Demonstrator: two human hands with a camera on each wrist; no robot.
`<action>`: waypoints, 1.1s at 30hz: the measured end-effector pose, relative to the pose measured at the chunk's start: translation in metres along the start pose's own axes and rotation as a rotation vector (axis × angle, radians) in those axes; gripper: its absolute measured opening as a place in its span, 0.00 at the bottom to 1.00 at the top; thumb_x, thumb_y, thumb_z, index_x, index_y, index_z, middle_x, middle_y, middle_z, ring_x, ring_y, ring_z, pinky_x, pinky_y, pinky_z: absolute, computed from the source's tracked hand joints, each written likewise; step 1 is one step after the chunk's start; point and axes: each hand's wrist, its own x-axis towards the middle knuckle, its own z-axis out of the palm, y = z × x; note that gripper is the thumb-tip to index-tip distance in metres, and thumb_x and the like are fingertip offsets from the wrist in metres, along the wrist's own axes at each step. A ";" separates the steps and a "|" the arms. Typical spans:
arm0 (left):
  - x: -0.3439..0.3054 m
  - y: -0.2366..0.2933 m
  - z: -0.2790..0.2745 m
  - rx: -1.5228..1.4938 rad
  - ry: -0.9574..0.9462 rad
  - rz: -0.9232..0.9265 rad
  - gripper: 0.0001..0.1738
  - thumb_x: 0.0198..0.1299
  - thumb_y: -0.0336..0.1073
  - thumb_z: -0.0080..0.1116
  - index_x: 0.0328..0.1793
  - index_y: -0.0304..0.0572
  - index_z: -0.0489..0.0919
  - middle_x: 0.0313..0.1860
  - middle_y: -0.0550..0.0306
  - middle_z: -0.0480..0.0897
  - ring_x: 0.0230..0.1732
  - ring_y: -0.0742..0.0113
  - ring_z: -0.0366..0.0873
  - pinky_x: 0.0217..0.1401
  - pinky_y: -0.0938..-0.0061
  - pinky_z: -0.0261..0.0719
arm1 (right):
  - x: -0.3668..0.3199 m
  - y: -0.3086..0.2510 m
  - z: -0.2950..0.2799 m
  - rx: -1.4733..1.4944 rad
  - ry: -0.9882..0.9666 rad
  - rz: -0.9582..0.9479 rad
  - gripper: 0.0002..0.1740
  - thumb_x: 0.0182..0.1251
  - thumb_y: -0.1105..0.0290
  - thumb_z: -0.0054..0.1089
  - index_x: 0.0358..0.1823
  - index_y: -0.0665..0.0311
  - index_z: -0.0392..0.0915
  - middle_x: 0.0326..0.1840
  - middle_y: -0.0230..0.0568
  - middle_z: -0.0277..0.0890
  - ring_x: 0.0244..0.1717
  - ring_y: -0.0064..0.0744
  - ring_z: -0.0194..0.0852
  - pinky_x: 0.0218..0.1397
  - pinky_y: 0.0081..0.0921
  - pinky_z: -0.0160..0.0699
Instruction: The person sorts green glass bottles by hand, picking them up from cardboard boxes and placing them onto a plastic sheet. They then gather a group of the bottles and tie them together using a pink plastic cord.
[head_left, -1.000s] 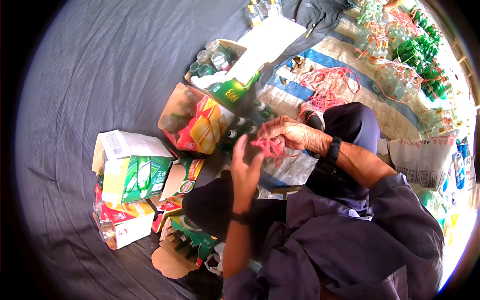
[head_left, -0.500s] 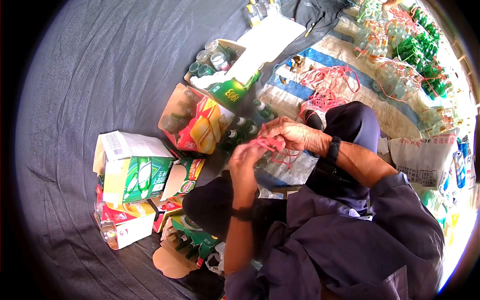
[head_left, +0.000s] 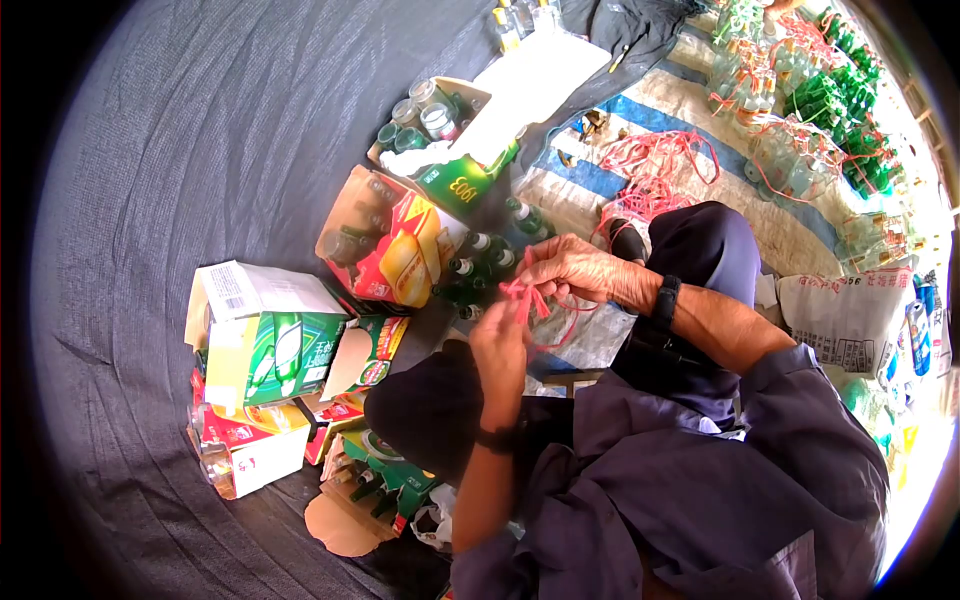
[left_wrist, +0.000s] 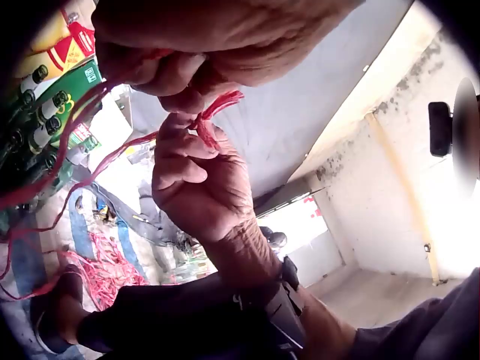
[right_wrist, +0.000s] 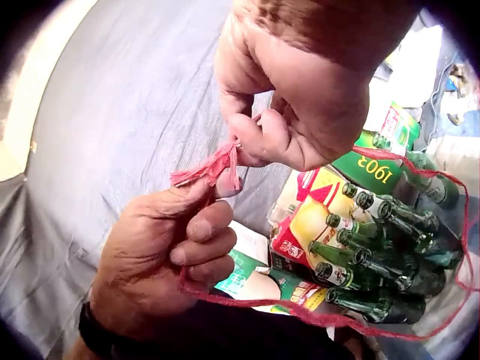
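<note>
Both hands meet in front of the body around a pink plastic string [right_wrist: 217,169]. My left hand [right_wrist: 161,244] pinches it between thumb and forefinger, the other fingers curled in. Close above, my right hand [right_wrist: 300,97] grips the string by its fingertips, next to a short frayed tuft. From the hands a long loop of string [left_wrist: 97,169] hangs down and passes around a cluster of green glass bottles [right_wrist: 382,255], which stand close together on the floor. In the head view, the left hand [head_left: 500,340] is below and left of the right hand [head_left: 580,270].
A red and yellow carton [head_left: 400,250] and a green carton of jars [head_left: 460,185] stand beyond the bottles. More cartons [head_left: 270,340] are stacked left. A heap of pink string [head_left: 655,170] lies on the striped sheet [head_left: 590,180]. Tied bottle bundles [head_left: 800,160] stand far right.
The left hand has gone from spread fingers to pinching the string beside the right hand, then shifted slightly down and right. The right hand stays nearly in place. The bottles have not moved.
</note>
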 end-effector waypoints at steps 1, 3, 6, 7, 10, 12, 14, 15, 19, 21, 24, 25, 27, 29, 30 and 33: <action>0.000 0.000 -0.001 0.043 -0.007 0.021 0.10 0.66 0.26 0.50 0.45 0.35 0.82 0.22 0.69 0.72 0.21 0.83 0.61 0.24 0.83 0.57 | 0.001 0.000 0.000 -0.100 0.015 -0.002 0.06 0.66 0.71 0.67 0.39 0.66 0.83 0.24 0.26 0.77 0.20 0.12 0.66 0.21 0.13 0.60; 0.000 -0.006 -0.001 0.059 -0.008 0.036 0.11 0.65 0.25 0.48 0.46 0.35 0.83 0.22 0.69 0.72 0.21 0.83 0.61 0.24 0.83 0.57 | -0.002 -0.003 0.004 -0.163 0.035 -0.030 0.05 0.64 0.72 0.67 0.36 0.66 0.83 0.22 0.25 0.74 0.22 0.12 0.66 0.22 0.14 0.60; -0.001 -0.014 -0.001 0.078 -0.006 0.051 0.13 0.65 0.23 0.46 0.47 0.34 0.83 0.22 0.69 0.72 0.21 0.83 0.61 0.23 0.83 0.57 | -0.003 -0.001 0.013 -0.258 0.075 -0.098 0.05 0.62 0.72 0.67 0.33 0.67 0.82 0.22 0.26 0.73 0.24 0.14 0.67 0.26 0.16 0.63; -0.001 -0.016 -0.001 0.080 -0.003 0.053 0.14 0.65 0.23 0.47 0.48 0.34 0.83 0.22 0.69 0.72 0.21 0.83 0.61 0.23 0.83 0.58 | -0.004 0.000 0.014 -0.290 0.094 -0.140 0.06 0.62 0.72 0.68 0.32 0.67 0.82 0.23 0.27 0.74 0.25 0.15 0.68 0.27 0.18 0.66; 0.001 -0.023 0.002 0.081 0.052 0.071 0.13 0.66 0.24 0.48 0.49 0.34 0.83 0.22 0.69 0.72 0.21 0.83 0.62 0.23 0.83 0.59 | 0.005 0.015 0.009 -0.271 0.110 -0.241 0.06 0.62 0.72 0.68 0.32 0.68 0.81 0.26 0.29 0.76 0.26 0.17 0.71 0.32 0.21 0.72; 0.000 -0.025 0.000 0.124 0.031 0.084 0.13 0.66 0.26 0.50 0.50 0.34 0.83 0.22 0.69 0.73 0.21 0.83 0.63 0.23 0.83 0.60 | 0.011 0.023 0.009 -0.245 0.148 -0.308 0.06 0.62 0.72 0.68 0.33 0.68 0.81 0.27 0.30 0.77 0.27 0.18 0.71 0.33 0.22 0.72; -0.002 -0.025 -0.001 0.167 0.009 0.096 0.12 0.67 0.27 0.51 0.51 0.34 0.83 0.23 0.69 0.73 0.21 0.83 0.63 0.23 0.84 0.61 | 0.013 0.027 0.007 -0.219 0.187 -0.376 0.07 0.62 0.72 0.68 0.33 0.68 0.80 0.28 0.31 0.78 0.28 0.19 0.72 0.34 0.23 0.73; -0.004 -0.019 -0.001 0.144 -0.029 0.105 0.11 0.68 0.29 0.53 0.51 0.35 0.83 0.23 0.68 0.73 0.22 0.83 0.64 0.23 0.83 0.62 | 0.012 0.026 0.007 -0.197 0.210 -0.355 0.07 0.63 0.72 0.67 0.34 0.69 0.80 0.28 0.32 0.78 0.28 0.19 0.73 0.34 0.24 0.74; -0.006 -0.023 -0.006 0.140 -0.168 0.098 0.11 0.70 0.33 0.55 0.50 0.34 0.83 0.23 0.67 0.74 0.23 0.82 0.68 0.25 0.82 0.64 | 0.011 0.020 0.001 -0.322 0.294 -0.219 0.08 0.65 0.73 0.66 0.38 0.73 0.81 0.37 0.42 0.85 0.38 0.25 0.82 0.45 0.24 0.80; -0.007 -0.022 -0.007 0.117 -0.167 0.097 0.10 0.70 0.33 0.55 0.49 0.34 0.83 0.23 0.67 0.74 0.24 0.82 0.68 0.26 0.82 0.65 | 0.011 0.020 0.002 -0.338 0.320 -0.241 0.09 0.66 0.71 0.65 0.39 0.73 0.81 0.37 0.42 0.85 0.37 0.25 0.81 0.44 0.25 0.80; -0.011 -0.006 -0.013 0.016 -0.137 0.061 0.10 0.71 0.32 0.54 0.48 0.33 0.82 0.23 0.66 0.74 0.24 0.81 0.68 0.28 0.82 0.66 | 0.004 0.011 0.008 -0.391 0.395 -0.249 0.11 0.68 0.68 0.63 0.39 0.72 0.82 0.33 0.40 0.83 0.33 0.24 0.79 0.39 0.25 0.78; -0.012 -0.001 -0.016 -0.062 -0.110 0.024 0.10 0.71 0.32 0.54 0.47 0.33 0.82 0.22 0.66 0.74 0.24 0.81 0.68 0.28 0.82 0.66 | 0.001 0.007 0.010 -0.428 0.446 -0.232 0.12 0.69 0.66 0.62 0.38 0.70 0.82 0.31 0.38 0.82 0.29 0.22 0.77 0.35 0.23 0.77; -0.014 0.005 -0.025 -0.076 -0.077 0.003 0.10 0.71 0.33 0.53 0.47 0.33 0.81 0.22 0.66 0.73 0.23 0.81 0.66 0.27 0.82 0.64 | -0.001 0.006 0.007 -0.332 0.435 -0.210 0.12 0.70 0.65 0.61 0.38 0.69 0.82 0.28 0.35 0.81 0.26 0.20 0.74 0.30 0.21 0.72; -0.018 0.019 -0.033 -0.080 -0.029 -0.009 0.10 0.69 0.34 0.56 0.46 0.34 0.82 0.21 0.64 0.77 0.22 0.80 0.70 0.27 0.83 0.66 | 0.001 0.008 0.002 -0.237 0.420 -0.189 0.12 0.71 0.64 0.60 0.38 0.67 0.82 0.26 0.33 0.79 0.23 0.17 0.71 0.25 0.19 0.68; -0.019 0.022 -0.036 -0.092 -0.027 -0.038 0.10 0.69 0.33 0.56 0.46 0.33 0.82 0.21 0.65 0.77 0.23 0.80 0.71 0.27 0.83 0.66 | 0.004 0.009 0.000 -0.205 0.393 -0.180 0.12 0.72 0.63 0.60 0.38 0.66 0.82 0.25 0.31 0.78 0.21 0.16 0.69 0.23 0.18 0.65; -0.018 0.016 -0.044 -0.006 -0.005 0.047 0.10 0.69 0.33 0.56 0.45 0.32 0.83 0.22 0.64 0.77 0.23 0.80 0.71 0.28 0.83 0.67 | 0.008 0.013 -0.002 -0.178 0.343 -0.189 0.13 0.74 0.62 0.58 0.37 0.64 0.81 0.23 0.29 0.77 0.19 0.14 0.67 0.21 0.17 0.63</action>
